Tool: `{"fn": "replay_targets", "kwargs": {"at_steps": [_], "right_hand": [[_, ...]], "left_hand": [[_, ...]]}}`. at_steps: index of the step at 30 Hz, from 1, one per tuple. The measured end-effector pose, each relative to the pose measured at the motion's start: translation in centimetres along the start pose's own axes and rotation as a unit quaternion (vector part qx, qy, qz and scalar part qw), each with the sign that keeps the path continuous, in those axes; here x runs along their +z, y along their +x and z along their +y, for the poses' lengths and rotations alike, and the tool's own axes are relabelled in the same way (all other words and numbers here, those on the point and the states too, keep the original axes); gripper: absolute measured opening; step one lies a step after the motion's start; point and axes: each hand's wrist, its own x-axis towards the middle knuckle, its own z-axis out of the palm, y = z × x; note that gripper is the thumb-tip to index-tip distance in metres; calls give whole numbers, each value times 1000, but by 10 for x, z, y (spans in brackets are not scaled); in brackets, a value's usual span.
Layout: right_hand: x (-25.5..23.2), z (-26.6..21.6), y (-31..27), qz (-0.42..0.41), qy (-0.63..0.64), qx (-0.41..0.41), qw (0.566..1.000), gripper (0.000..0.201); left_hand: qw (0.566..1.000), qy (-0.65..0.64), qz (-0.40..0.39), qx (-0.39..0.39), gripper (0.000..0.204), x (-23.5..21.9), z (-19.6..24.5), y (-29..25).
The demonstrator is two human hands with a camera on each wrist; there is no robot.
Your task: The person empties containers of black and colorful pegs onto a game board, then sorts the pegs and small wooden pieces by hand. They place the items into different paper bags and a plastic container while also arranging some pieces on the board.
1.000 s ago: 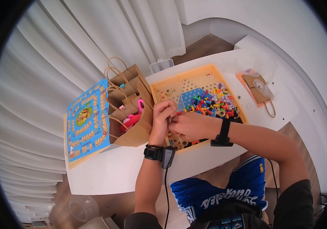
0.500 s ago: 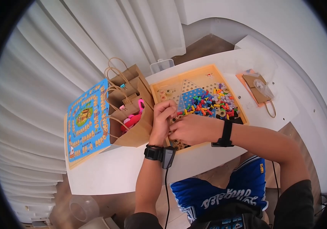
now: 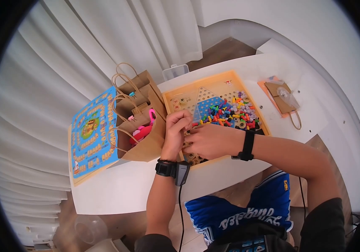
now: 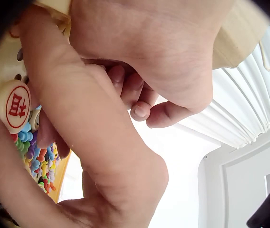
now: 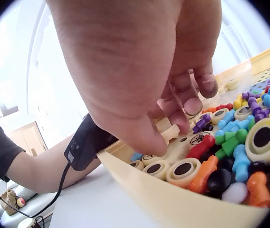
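Note:
My left hand [image 3: 177, 126] is raised over the left side of a wooden tray [image 3: 197, 82], its fingers curled toward the thumb; its inside is hidden. Beside it, my right hand [image 3: 215, 139] reaches down into the tray. In the right wrist view, the right thumb and fingertips pinch a small cream disc, a Chinese chess piece [image 5: 171, 133]. The left wrist view shows a cream chess piece [image 4: 12, 107] with a red character between the right thumb and a finger. Below lie more discs [image 5: 184, 171], many face down, and colourful pegs [image 5: 241, 164].
Brown paper bags [image 3: 152, 140] stand left of the tray, one with pink things inside. A blue printed game board [image 3: 98, 134] lies beyond them. A clear plastic box [image 3: 176, 72] sits behind the tray. A flat brown bag [image 3: 281, 98] lies on the right of the white table [image 3: 108, 195].
The right hand's fingers have shifted slightly and spread more over the discs. My left hand keeps its curled pose. The head view has moved a little.

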Motion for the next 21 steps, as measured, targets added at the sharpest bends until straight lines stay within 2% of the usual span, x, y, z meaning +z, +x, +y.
{"fn": "replay_targets", "kwargs": {"at_steps": [4,7,9,10,12,17,21], "right_hand": [[-16,-3,-11,-49,21,27,998,32],[-25,0,-16,-56,64,28,996,23],[-29,3,-15,-77,79,48,993,31],[-28,4,-14,-76,79,48,993,31],[-21,6,-9,21,88,36,995,24],[2,7,3,-8,82,24,996,16],[-1,2,3,-7,78,33,996,14]], "left_hand": [[1000,9,-2,1,20,-3,0,-1],[1000,23,-1,-2,23,-4,-1,-1],[999,34,4,-6,25,-6,-3,0],[1000,26,-2,-2,22,-8,-6,0],[1000,19,-10,3,20,-7,-5,0],[1000,11,3,-9,19,-2,0,-1],[1000,21,12,-18,21,-1,1,-2]]}}
